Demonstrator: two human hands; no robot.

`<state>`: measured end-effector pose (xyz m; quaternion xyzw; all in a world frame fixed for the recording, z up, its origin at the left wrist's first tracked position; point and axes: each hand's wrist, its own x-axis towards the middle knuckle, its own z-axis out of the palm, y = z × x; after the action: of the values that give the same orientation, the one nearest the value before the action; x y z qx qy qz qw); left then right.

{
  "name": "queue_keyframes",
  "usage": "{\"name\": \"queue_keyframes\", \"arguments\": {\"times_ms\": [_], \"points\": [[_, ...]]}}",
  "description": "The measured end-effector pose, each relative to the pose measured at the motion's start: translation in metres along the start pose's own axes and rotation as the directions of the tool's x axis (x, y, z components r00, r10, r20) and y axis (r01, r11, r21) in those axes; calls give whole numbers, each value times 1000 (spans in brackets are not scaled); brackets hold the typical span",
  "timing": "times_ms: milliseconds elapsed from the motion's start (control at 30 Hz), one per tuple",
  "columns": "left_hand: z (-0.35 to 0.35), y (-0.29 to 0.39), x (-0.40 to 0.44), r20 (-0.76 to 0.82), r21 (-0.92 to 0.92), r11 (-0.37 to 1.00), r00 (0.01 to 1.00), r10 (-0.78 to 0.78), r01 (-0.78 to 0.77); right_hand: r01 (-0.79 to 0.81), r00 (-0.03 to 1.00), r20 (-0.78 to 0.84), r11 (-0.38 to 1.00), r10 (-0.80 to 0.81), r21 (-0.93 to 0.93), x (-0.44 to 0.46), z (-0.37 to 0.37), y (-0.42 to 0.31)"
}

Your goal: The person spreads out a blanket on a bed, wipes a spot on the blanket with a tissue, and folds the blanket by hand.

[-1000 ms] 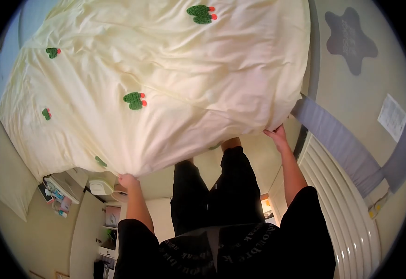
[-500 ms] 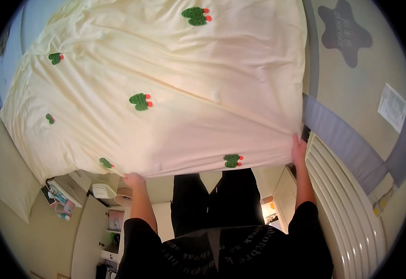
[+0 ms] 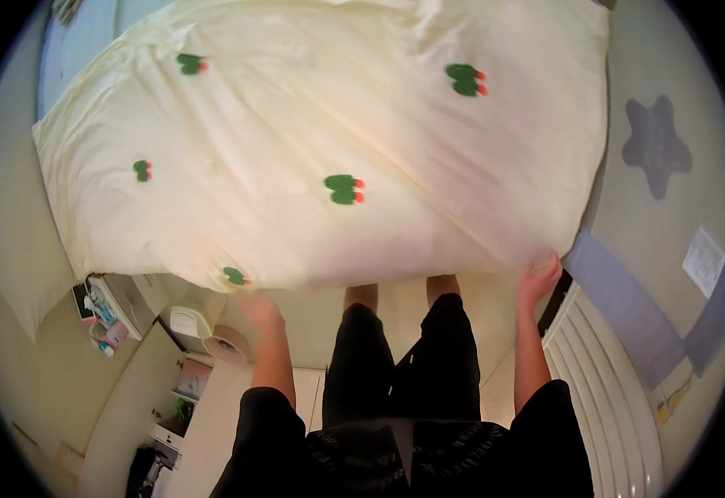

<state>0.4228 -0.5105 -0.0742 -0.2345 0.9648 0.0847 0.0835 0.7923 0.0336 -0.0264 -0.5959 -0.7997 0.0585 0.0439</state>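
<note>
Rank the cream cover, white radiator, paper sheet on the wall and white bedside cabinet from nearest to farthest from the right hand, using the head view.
From the right hand:
1. Cream cover: its lower edge is right by the fingers.
2. White radiator: just to the right.
3. Paper sheet: farther right, on the wall.
4. White bedside cabinet: far left.

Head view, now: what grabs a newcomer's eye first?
The big cream cover filling the upper middle, dotted with red-tipped green patches. Then the two hands at its near edge: the left hand, blurred, and the right hand near the lower right corner. A grey star stands out at right.
</note>
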Motion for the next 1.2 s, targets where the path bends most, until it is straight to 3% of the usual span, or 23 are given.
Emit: {"name": "queue_keyframes", "arguments": {"times_ms": [33, 67, 100, 167, 267, 333, 367, 433, 500, 567, 633, 733, 833, 867, 933, 967, 1033, 1133, 1200], "points": [[1, 19, 4, -77, 87, 978, 978, 196, -189, 208, 976, -77, 976, -203, 63, 9, 11, -38], [-10, 60, 3, -56, 84, 951, 952, 302, -297, 411, 905, -169, 905, -390, 109, 18, 19, -83], [-24, 106, 1, -34, 77, 913, 914, 404, -401, 483, 874, -152, 862, -462, 153, 22, 25, -133], [0, 136, 11, -151, 139, 691, 674, 723, -710, 598, 797, -92, 758, -597, 258, 22, 37, -234], [7, 207, 4, 81, 1, 754, 752, 655, -657, 715, 621, 37, 585, -783, 382, 22, 43, -362], [5, 220, 24, 152, 83, 689, 692, 705, -720, 809, 528, 28, 512, -849, 288, 42, 67, -397], [0, 209, 39, 194, 148, 749, 762, 618, -646, 849, 479, 26, 470, -878, 242, 53, 77, -407], [0, 180, 70, 255, 277, 831, 870, 421, -483, 747, 642, 378, 654, -667, -116, 105, 88, -398], [-1, 119, 97, 176, 288, 859, 905, 386, -423, 665, 747, 188, 710, -638, -232, 155, 92, -362], [-20, 84, 111, 172, 293, 908, 950, 259, -300, 533, 846, 275, 730, -457, -429, 188, 85, -336], [-45, 68, 116, 244, 302, 946, 969, 43, -118, 533, 842, 313, 765, -440, -360, 205, 76, -328], [-55, 47, 131, 455, -101, 979, 883, -115, 179, 500, 855, 342, 799, -391, -335, 196, 81, -328], [-52, 53, 133, 316, -124, 969, 935, -165, 213, 452, 879, 341, 809, -332, -377, 186, 79, -337], [-39, 47, 142, 121, -226, 963, 985, -121, 146, 435, 888, 336, 812, -315, -389, 185, 80, -343], [-16, 23, 158, -278, -349, 937, 958, -69, -34, 428, 889, 326, 837, -321, -342, 182, 80, -344], [-18, 23, 165, -179, -565, 817, 949, -258, 115, 414, 896, 312, 852, -317, -320, 181, 81, -344], [-62, 67, 181, 131, -850, 380, 844, -521, 366, 367, 917, 271, 883, -291, -294, 176, 84, -349], [-61, 36, 228, 170, -911, 214, 792, -586, 353, 369, 925, 186, 897, -330, -244, 153, 103, -353], [-80, 1, 264, 370, -846, 149, 764, -529, 513, 475, 879, 135, 868, -458, -144, 127, 106, -363]]}}
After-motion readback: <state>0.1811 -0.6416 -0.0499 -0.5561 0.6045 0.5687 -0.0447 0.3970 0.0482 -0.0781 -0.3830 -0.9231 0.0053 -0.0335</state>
